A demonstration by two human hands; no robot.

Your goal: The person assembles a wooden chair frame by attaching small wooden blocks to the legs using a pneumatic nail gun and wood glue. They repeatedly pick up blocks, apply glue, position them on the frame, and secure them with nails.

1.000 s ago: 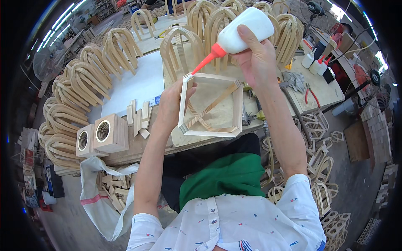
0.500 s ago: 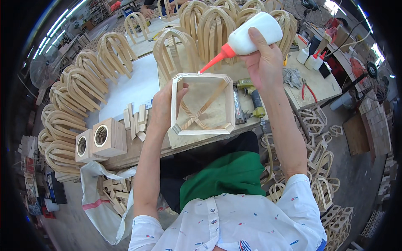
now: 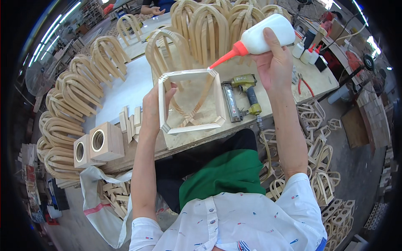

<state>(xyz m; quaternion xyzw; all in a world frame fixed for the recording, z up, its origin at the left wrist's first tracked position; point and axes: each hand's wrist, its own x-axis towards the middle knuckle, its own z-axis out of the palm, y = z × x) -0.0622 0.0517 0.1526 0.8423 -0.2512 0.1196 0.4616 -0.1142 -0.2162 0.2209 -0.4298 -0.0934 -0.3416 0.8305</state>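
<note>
My left hand [image 3: 154,109] grips the left side of a square wooden frame [image 3: 220,102], its thumb inside the opening. Crossed curved strips [image 3: 188,119] of wood show through the frame. Wrapped in my right hand [image 3: 274,69] is a white squeeze bottle [image 3: 268,33], tilted so that its red nozzle [image 3: 228,55] points down and left. The nozzle's tip is at the frame's upper right corner, where a bit of white shows. A green and black nail gun [image 3: 248,96] lies on the table just right of the frame.
Bent-wood arches [image 3: 207,29] stand in rows along the table's far and left sides. Two wooden blocks with round holes [image 3: 109,144] sit at the left, by short wood pieces [image 3: 137,119]. Red-handled pliers [image 3: 305,85] lie right. Another person's hand [image 3: 155,10] shows at the far side.
The bottle's nozzle has moved right along the frame's top edge to its upper right corner. My left hand and the frame appear a little further left, partly because the whole view has shifted.
</note>
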